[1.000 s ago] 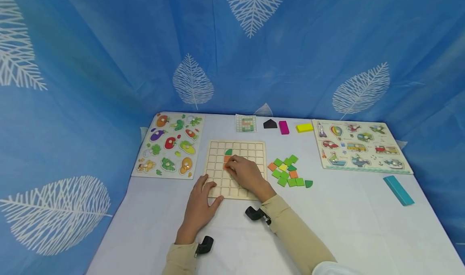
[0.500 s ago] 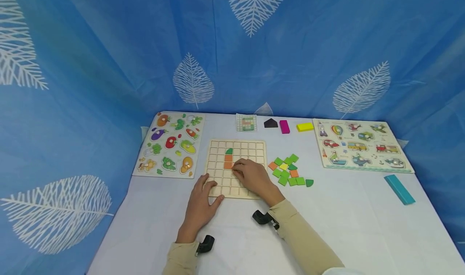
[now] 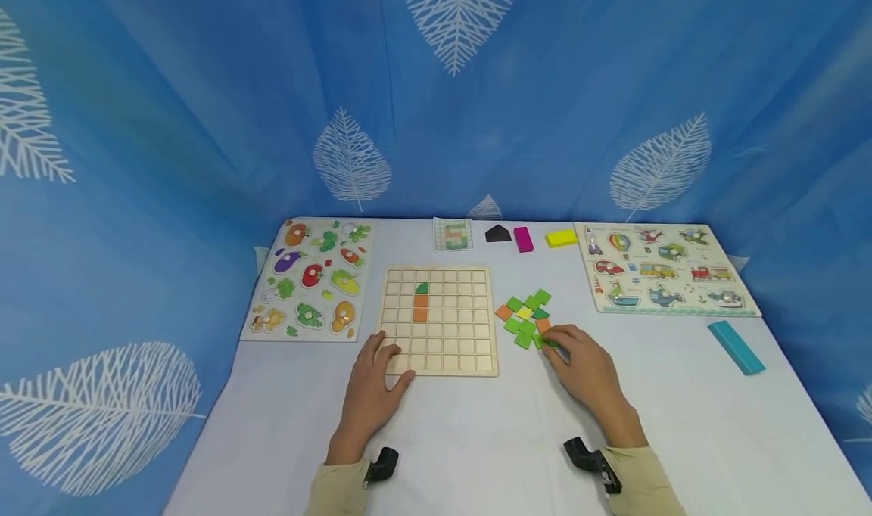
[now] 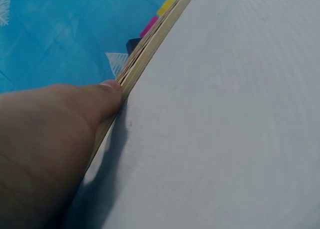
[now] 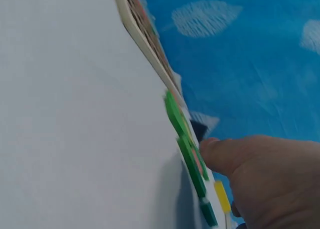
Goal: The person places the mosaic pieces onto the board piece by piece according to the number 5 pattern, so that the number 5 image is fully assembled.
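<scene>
My left hand [image 3: 370, 399] rests at the near left corner of a wooden grid board [image 3: 477, 349], its thumb against the front edge in the left wrist view. On the board, a green quarter-round tile [image 3: 422, 288] stands above two orange square tiles [image 3: 420, 308] in one column. My right hand [image 3: 587, 368] reaches down at the near right side of a loose group of green square tiles [image 3: 523, 340]. Its fingertips touch or hover at the pieces there and partly cover them. The right wrist view is blurred; its thumb [image 5: 215, 151] appears beside green tiles [image 5: 191, 166].
A vegetable puzzle board [image 3: 320, 327] lies left and a vehicle puzzle board [image 3: 681, 304] right. Along the back are a pattern card [image 3: 453, 234], a black block [image 3: 498, 234], a magenta block [image 3: 523, 239] and a yellow block [image 3: 562, 237]. A teal block [image 3: 736, 347] lies far right.
My right hand has left the grid board and moved right to the loose tiles. Both orange tiles, partly covered earlier, now show fully. My left hand stays at the board's corner.
</scene>
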A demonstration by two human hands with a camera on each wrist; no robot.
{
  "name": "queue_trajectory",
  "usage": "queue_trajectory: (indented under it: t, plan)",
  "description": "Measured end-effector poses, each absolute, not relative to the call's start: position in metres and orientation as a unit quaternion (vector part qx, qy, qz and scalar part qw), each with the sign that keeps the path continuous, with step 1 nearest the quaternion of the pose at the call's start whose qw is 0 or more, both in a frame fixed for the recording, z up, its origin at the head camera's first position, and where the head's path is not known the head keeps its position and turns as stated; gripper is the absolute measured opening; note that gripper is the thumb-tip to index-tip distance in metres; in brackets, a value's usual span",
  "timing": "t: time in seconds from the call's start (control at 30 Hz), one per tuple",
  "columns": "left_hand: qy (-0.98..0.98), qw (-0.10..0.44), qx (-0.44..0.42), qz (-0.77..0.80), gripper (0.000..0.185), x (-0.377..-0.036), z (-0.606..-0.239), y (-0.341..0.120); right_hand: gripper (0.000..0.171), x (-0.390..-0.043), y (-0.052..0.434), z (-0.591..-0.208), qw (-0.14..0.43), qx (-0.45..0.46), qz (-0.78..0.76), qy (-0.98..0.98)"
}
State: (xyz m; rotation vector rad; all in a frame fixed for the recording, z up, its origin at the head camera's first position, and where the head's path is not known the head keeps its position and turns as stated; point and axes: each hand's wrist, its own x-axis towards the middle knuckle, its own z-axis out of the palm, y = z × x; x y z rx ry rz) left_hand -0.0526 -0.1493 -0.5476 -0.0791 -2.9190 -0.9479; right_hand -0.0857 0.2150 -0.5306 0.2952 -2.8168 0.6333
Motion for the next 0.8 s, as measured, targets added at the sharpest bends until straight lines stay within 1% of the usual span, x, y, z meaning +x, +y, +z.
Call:
queue_trajectory:
  t: [0.07,0.23,0.63,0.8]
  plan:
    - [-0.951,0.028,-0.023,-0.308,0.047,-0.051,-0.548,-0.148,0.026,-0.081,0.227,-0.531,0.128,0.09,0.218,-0.963]
    - [-0.95,0.038,-0.02,-0.308,0.047,-0.048,-0.547,-0.145,0.031,-0.084,0.238,-0.532,0.128,0.096,0.233,-0.959]
    - [-0.952,0.039,-0.02,-0.304,0.048,-0.048,-0.547,-0.146,0.025,-0.111,0.222,-0.531,0.09,0.061,0.21,-0.972]
    - [-0.952,0.037,-0.024,-0.303,0.049,-0.048,-0.548,-0.146,0.024,-0.119,0.225,-0.529,0.096,0.025,0.204,-0.974]
